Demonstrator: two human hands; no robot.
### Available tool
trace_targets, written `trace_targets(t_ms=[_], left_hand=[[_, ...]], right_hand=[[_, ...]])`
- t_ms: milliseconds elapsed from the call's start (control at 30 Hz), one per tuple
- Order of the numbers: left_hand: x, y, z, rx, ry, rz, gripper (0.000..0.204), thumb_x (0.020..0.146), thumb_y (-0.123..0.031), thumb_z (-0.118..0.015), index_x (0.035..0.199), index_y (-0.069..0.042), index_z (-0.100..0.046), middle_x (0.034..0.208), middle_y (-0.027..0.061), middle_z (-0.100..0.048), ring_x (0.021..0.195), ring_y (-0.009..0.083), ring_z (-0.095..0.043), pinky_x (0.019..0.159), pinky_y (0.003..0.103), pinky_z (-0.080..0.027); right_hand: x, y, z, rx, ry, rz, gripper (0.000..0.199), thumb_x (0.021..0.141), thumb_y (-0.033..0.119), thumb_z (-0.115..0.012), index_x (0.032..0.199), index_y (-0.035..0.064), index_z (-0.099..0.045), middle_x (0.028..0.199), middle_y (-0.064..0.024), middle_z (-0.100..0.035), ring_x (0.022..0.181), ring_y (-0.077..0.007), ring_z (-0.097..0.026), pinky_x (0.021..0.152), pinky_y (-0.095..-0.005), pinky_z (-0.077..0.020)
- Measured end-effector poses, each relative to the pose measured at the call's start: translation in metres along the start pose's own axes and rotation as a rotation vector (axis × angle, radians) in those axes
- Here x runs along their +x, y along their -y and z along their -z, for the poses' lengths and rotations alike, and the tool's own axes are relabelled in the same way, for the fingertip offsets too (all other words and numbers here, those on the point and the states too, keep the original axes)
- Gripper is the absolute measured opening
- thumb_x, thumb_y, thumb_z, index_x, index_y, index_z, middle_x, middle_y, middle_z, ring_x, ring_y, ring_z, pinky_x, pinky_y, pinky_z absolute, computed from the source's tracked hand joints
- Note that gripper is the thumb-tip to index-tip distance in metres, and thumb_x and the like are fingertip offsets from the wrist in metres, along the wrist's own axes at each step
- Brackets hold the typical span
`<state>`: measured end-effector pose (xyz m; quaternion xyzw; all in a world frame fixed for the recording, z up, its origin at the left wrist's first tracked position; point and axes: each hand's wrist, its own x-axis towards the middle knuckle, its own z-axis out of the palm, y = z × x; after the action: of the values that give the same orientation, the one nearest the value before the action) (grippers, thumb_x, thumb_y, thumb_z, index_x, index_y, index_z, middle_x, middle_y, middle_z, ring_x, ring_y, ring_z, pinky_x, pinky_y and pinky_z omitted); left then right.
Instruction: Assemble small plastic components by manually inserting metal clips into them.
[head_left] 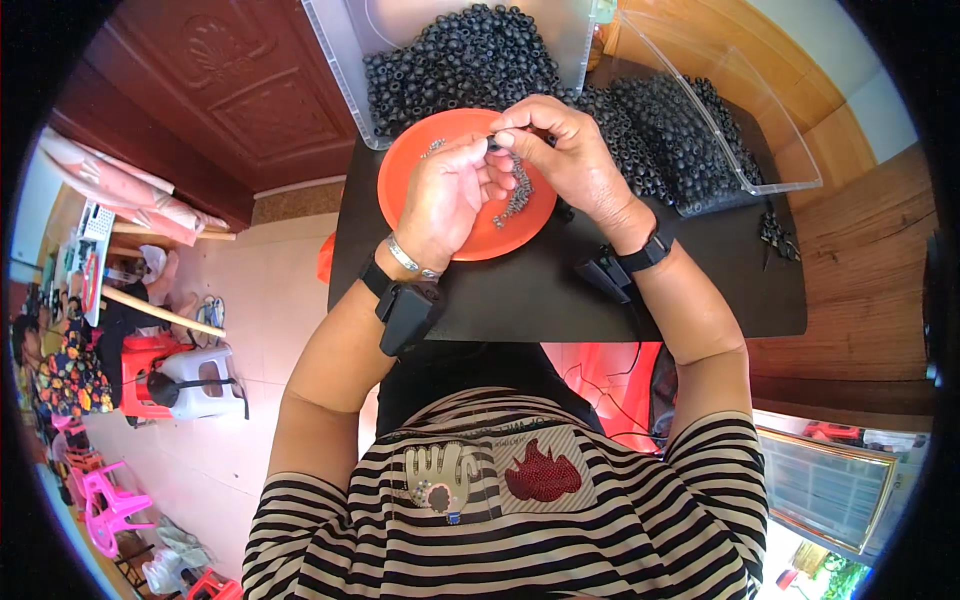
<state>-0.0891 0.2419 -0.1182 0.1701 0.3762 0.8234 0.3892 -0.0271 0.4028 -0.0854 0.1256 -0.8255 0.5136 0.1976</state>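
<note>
Over an orange plate, my left hand and my right hand meet at their fingertips. Between them is a small black piece, much like the round parts in the boxes; its shape is mostly covered by my fingers. My left palm faces up with its fingers curled, thumb and forefinger at the piece. From the other side my right thumb and forefinger pinch at it. Small silver-grey metal pieces lie on the plate, partly behind my hands.
A clear plastic box of black round parts stands at the back. Right of it is another heap of black parts with a clear lid or box. A small dark bunch lies on the dark table at right.
</note>
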Motion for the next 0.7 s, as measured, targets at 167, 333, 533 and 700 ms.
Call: trace_targets(t_ms=[167,333,533,700], left_hand=[[0.0,-0.001,0.002,-0.104,-0.027,-0.002,0.02,0.091,-0.018,-0.047,0.097,-0.002,-0.057,0.084,0.0057,-0.062,0.074,0.0167,-0.06,0.068,0.028,-0.046],[0.002,-0.003,0.001,0.003,-0.001,-0.044,0.022,0.091,-0.021,-0.049,0.099,-0.002,-0.057,0.085,0.0061,-0.062,0.075,0.0178,-0.06,0.069,0.029,-0.046],[0.002,-0.014,0.009,-0.041,-0.054,-0.119,0.023,0.09,-0.022,-0.052,0.093,-0.001,-0.06,0.085,0.0082,-0.062,0.075,0.0199,-0.06,0.07,0.03,-0.047],[0.003,-0.013,0.01,-0.049,-0.123,-0.127,0.022,0.09,-0.022,-0.052,0.093,-0.001,-0.059,0.085,0.0087,-0.062,0.075,0.0196,-0.06,0.069,0.03,-0.047]], right_hand=[[0.0,-0.002,-0.009,-0.326,-0.107,0.331,0.019,0.077,0.0,-0.068,0.096,0.0053,-0.067,0.091,-0.0061,-0.063,0.085,-0.0181,-0.061,0.076,-0.028,-0.0489],[0.002,-0.003,-0.004,-0.273,-0.083,0.329,0.018,0.078,0.0,-0.068,0.096,0.0047,-0.067,0.091,-0.0065,-0.064,0.086,-0.018,-0.061,0.078,-0.0287,-0.0486],[0.003,-0.01,0.007,-0.323,-0.02,0.13,0.013,0.082,0.008,-0.065,0.093,0.0037,-0.067,0.085,-0.0058,-0.063,0.083,-0.0199,-0.06,0.075,-0.0292,-0.0482],[-0.004,-0.016,0.001,-0.748,0.111,0.129,0.014,0.076,0.019,-0.066,0.08,0.0049,-0.068,0.082,-0.0076,-0.064,0.083,-0.0281,-0.059,0.076,-0.0369,-0.0481]])
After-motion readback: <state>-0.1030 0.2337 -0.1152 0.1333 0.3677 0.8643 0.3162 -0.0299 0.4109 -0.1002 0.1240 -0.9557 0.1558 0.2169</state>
